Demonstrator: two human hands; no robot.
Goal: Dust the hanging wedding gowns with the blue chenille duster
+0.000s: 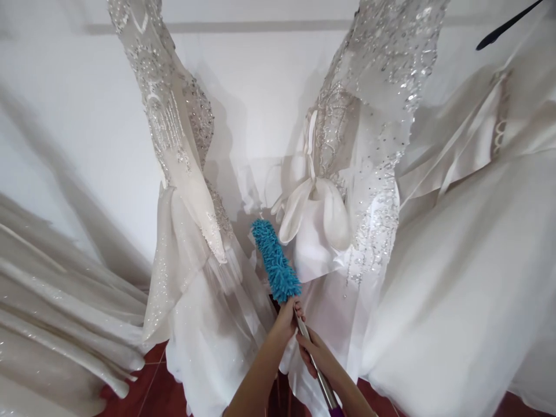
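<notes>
A fluffy blue microfibre duster (274,258) points up and slightly left between two hanging white gowns. My left hand (290,313) is closed round it just below the blue head. Lower down, my right hand (315,350) wraps the metal handle (321,382), which has a purple part at its bottom end. Left of the duster hangs a beaded gown (186,150) with a long sleeve. To its right is a sequinned gown (382,87) with a large satin bow (319,208), close to the blue head. I cannot tell whether the duster touches the fabric.
A white wall (260,75) stands behind the gowns. A glittery skirt (56,313) spreads at the left, and a wide satin skirt (460,278) fills the right. Red tiles (147,379) show below the hems. A dark rod-like object (506,29) juts in at the upper right.
</notes>
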